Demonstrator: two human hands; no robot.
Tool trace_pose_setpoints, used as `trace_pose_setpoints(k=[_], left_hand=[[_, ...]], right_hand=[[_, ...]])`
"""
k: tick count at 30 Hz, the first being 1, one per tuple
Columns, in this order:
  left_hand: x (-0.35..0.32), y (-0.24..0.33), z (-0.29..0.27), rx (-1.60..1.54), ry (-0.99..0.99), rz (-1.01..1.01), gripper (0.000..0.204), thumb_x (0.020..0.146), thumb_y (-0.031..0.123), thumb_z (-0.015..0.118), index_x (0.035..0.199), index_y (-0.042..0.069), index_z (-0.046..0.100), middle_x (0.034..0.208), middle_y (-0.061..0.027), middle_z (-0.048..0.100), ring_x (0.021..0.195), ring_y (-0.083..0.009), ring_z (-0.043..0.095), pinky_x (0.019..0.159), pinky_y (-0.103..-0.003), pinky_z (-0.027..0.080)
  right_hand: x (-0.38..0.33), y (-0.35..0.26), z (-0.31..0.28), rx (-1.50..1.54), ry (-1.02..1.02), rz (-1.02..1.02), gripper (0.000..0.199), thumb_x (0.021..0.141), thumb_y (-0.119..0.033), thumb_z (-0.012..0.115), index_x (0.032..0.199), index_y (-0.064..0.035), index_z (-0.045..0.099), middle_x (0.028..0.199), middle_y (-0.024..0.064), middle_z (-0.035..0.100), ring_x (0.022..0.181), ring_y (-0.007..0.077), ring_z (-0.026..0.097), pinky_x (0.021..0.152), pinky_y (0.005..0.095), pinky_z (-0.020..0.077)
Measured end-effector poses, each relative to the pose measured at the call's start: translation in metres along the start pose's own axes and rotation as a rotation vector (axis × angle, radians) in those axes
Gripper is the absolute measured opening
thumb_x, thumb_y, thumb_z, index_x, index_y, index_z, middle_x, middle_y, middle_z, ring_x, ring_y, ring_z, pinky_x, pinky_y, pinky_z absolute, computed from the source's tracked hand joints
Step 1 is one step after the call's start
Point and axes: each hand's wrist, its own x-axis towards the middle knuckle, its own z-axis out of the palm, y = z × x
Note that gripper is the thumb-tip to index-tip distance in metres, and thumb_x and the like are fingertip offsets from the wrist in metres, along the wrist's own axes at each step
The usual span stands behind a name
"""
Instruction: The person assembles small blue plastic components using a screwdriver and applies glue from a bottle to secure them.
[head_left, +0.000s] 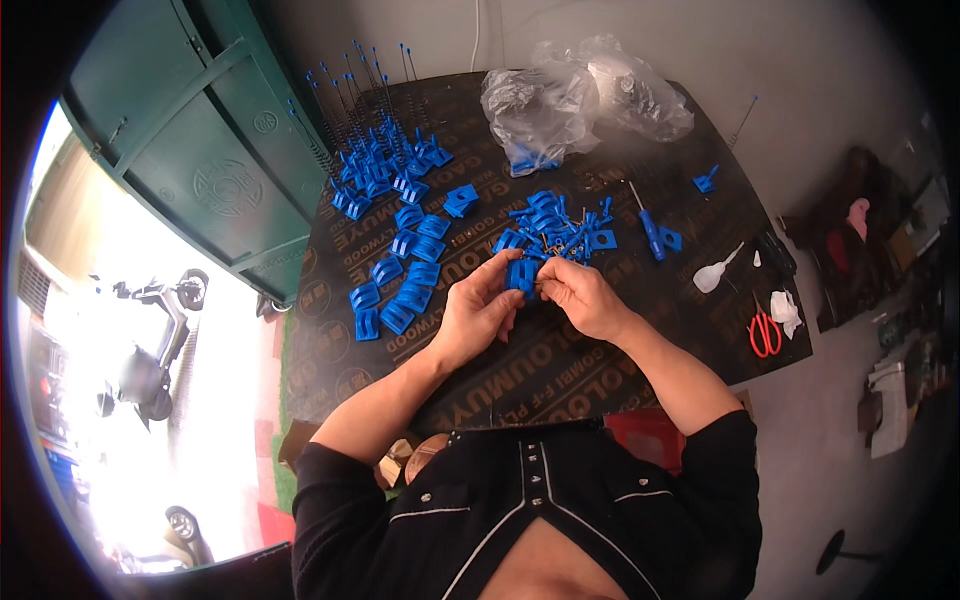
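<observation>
head: hands [474, 312] partly hide a blue piece [520, 276].

Blue held piece [520, 277], black tan-lettered tabletop [690, 312], red-handled scissors [764, 324], green door [235, 170], seemingly dark scooter [174, 338]

Honestly not making out anything inside the curled right hand [580, 298], losing blue bits [533, 163] partly under the plastic bag [540, 110], squinting at too-tiny metal pieces [558, 244] in the blue pile [545, 213], and getting just blur mid-body on the scooter [172, 340].
</observation>
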Motion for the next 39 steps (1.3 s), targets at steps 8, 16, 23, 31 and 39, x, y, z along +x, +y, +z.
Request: trace_pose_setpoints(k=[8,16,23,31,39], left_hand=[[0.001,0.002,0.002,0.020,-0.002,-0.050,0.050,0.090,-0.004,0.055,0.138,0.002,0.041,0.082,-0.0027,0.058,0.058,-0.0060,0.055,0.048,-0.021,0.050],[0.005,-0.001,-0.007,-0.335,-0.062,-0.177,0.047,0.096,0.019,0.053,0.135,-0.005,0.041,0.084,-0.0138,0.060,0.058,-0.0160,0.060,0.047,-0.027,0.052],[0.006,-0.005,-0.006,-0.365,-0.041,-0.211,0.049,0.096,0.029,0.057,0.127,-0.006,0.045,0.082,-0.0139,0.060,0.054,-0.0151,0.058,0.043,-0.026,0.051],[0.006,-0.010,-0.002,-0.289,0.028,-0.157,0.034,0.096,0.024,0.057,0.113,-0.004,0.051,0.080,-0.0107,0.061,0.052,-0.0130,0.057,0.039,-0.025,0.049],[0.006,-0.013,-0.002,-0.285,0.041,-0.144,0.025,0.098,0.020,0.052,0.108,-0.003,0.049,0.080,-0.0096,0.060,0.052,-0.0130,0.058,0.039,-0.025,0.049]], right_hand=[[0.000,0.003,0.000,0.066,0.007,0.164,0.016,0.091,-0.009,0.059,0.078,0.0010,0.057,0.063,0.0071,0.058,0.057,0.0136,0.055,0.054,0.0302,0.0430],[-0.001,0.002,0.003,-0.053,0.093,0.096,0.014,0.087,-0.007,0.062,0.077,0.0015,0.056,0.062,0.0109,0.057,0.054,0.0150,0.054,0.051,0.0317,0.0412],[-0.002,0.005,0.006,-0.074,0.082,0.040,0.012,0.085,-0.005,0.063,0.078,0.0011,0.056,0.066,0.0118,0.058,0.056,0.0193,0.056,0.052,0.0325,0.0424],[-0.002,-0.001,0.011,-0.142,0.038,-0.107,0.009,0.081,-0.001,0.063,0.078,0.0002,0.055,0.069,0.0116,0.056,0.064,0.0268,0.056,0.058,0.0365,0.0438],[-0.002,-0.003,0.012,-0.147,0.033,-0.113,0.014,0.080,0.000,0.064,0.073,-0.0001,0.052,0.068,0.0118,0.056,0.063,0.0284,0.056,0.058,0.0381,0.0433]])
